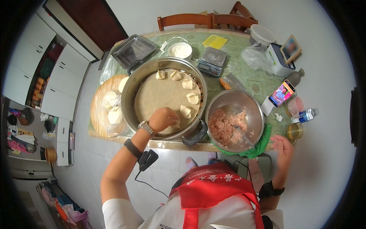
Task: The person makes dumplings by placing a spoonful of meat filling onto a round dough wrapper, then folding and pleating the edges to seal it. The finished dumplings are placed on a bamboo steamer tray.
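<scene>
My left hand (pixel 164 118) reaches into a large metal steamer pot (pixel 129 114), its fingertips on a pale piece of dough, a dumpling, at the near edge of the beige liner (pixel 155 97); the fingers partly hide it. Several folded dumplings (pixel 193 98) lie in an arc along the liner's far and right side. To the right stands a steel bowl (pixel 254 114) of pink minced meat (pixel 226 126) with a spoon (pixel 244 137) in it. My right hand (pixel 283 146), slightly blurred, hangs beyond the bowl near the table edge, fingers curled, with nothing visible in it.
Dough in plastic (pixel 114 114) lies on a round woven mat (pixel 98 100) at left. Behind the pot are a clear tray (pixel 133 50), a bowl of flour (pixel 180 51) and a scale (pixel 212 61). A propped phone (pixel 281 93), water bottle (pixel 307 114) and glass cup (pixel 295 131) stand at right.
</scene>
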Demonstrator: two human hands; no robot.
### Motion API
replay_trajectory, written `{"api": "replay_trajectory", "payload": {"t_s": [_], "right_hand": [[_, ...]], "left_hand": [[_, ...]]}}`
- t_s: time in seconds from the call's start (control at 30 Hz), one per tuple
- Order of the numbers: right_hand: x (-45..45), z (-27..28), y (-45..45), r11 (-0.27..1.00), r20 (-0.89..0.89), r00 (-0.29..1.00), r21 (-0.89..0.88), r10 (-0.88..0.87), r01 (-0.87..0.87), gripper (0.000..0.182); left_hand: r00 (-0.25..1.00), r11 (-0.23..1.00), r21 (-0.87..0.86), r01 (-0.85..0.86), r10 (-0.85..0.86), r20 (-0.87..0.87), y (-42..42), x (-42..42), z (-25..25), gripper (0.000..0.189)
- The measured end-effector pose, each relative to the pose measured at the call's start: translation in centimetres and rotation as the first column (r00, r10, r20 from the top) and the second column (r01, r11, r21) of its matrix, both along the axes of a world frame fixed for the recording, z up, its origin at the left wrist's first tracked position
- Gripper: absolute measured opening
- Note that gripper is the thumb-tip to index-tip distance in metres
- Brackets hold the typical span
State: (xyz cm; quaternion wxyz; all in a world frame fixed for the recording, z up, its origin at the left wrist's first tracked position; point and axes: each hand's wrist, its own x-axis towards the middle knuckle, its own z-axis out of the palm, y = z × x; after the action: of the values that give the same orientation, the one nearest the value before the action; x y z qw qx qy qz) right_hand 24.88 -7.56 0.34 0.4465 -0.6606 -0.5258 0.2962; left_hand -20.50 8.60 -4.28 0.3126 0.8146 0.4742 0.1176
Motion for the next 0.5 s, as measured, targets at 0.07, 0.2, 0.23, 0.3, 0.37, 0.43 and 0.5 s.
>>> {"api": "replay_trajectory", "payload": {"t_s": [0.07,0.2,0.23,0.3,0.37,0.43,0.5], "right_hand": [[0.1,-0.2,0.1,0.999,-0.015,1.000,-0.033,-0.016,0.015,0.020],[1.4,-1.9,2.1,0.986,0.116,0.991,0.164,-0.060,0.040,0.017],[2.0,-1.8,3.0,0.988,0.266,0.961,0.153,-0.076,0.036,0.017],[4.5,-3.9,4.7,0.970,0.368,0.923,0.244,-0.110,0.018,0.025],[6.2,-5.4,6.9,0.961,0.479,0.869,0.277,-0.127,-0.013,0.030],[8.0,-7.0,8.6,0.982,0.564,0.823,0.185,-0.072,-0.040,0.026],[9.5,-8.4,10.2,0.978,0.649,0.759,0.187,-0.051,-0.094,0.024]], "left_hand": [[1.000,1.000,0.013,-0.007,0.007,-0.008,-0.1,0.0,0.1,0.010],[0.999,0.996,-0.084,-0.006,0.002,-0.052,-1.0,0.8,2.4,0.015],[0.994,0.996,0.058,0.071,-0.075,0.077,-1.3,0.2,1.8,0.017],[1.000,0.991,0.131,0.000,0.002,-0.022,-2.1,-0.6,2.3,0.028],[0.991,0.986,0.099,-0.131,0.133,-0.021,-3.0,-0.5,4.3,0.033],[0.947,0.957,0.051,-0.287,0.276,0.163,-3.9,-0.2,5.5,0.037],[0.944,0.950,0.117,-0.289,0.263,0.197,-4.9,0.4,7.6,0.036]]}}
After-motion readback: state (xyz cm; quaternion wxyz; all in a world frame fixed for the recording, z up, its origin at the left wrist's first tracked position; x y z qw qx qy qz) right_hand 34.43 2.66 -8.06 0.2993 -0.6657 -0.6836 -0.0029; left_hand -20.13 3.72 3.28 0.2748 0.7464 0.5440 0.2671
